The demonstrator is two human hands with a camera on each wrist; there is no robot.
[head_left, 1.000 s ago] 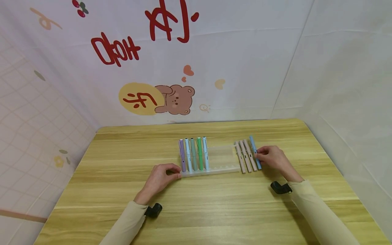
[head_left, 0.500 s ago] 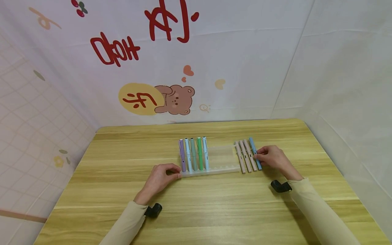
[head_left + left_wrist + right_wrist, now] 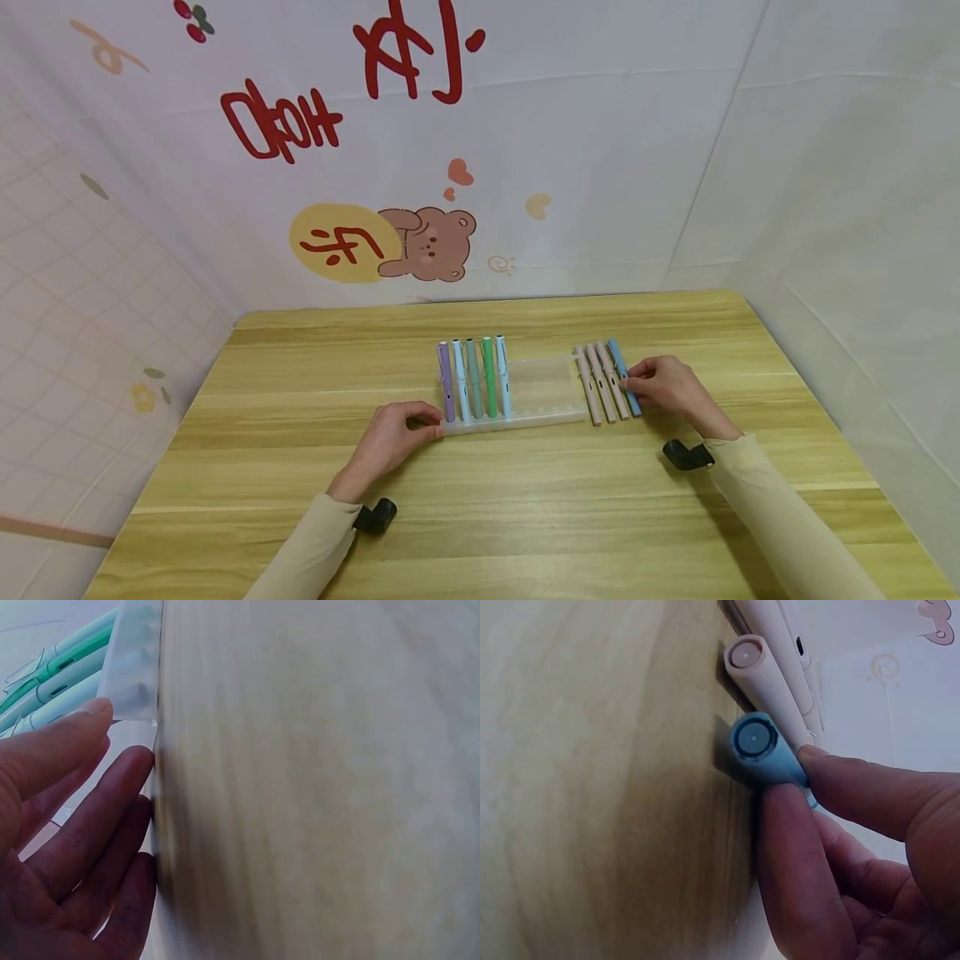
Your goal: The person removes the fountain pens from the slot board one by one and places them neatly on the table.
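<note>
Near the table's middle stands a translucent pen rack (image 3: pixel 551 416), bearing several pens in purple, light blue, grey-green and green (image 3: pixel 490 377). My left hand (image 3: pixel 397 433) holds the rack's left end, its thumb (image 3: pixel 94 709) at the corner in the left wrist view. To the right of the rack lie 3 beige-pink pens (image 3: pixel 602 383) side by side. Alongside them is a blue pen (image 3: pixel 619 358), pinched between the thumb and index finger of my right hand (image 3: pixel 667 385). In the right wrist view the blue pen's round end (image 3: pixel 754 738) faces the camera, close over the wood.
The wooden table (image 3: pixel 495 517) ends at a white printed wall sheet (image 3: pixel 615 167) at the back. Another pale sheet (image 3: pixel 862 250) rises along the right side. Each wrist carries a small black camera mount (image 3: pixel 375 516).
The upper end of the blue pen has swung slightly left and down, bringing it closer alongside the beige-pink pens. My left hand and the rack stay put.
</note>
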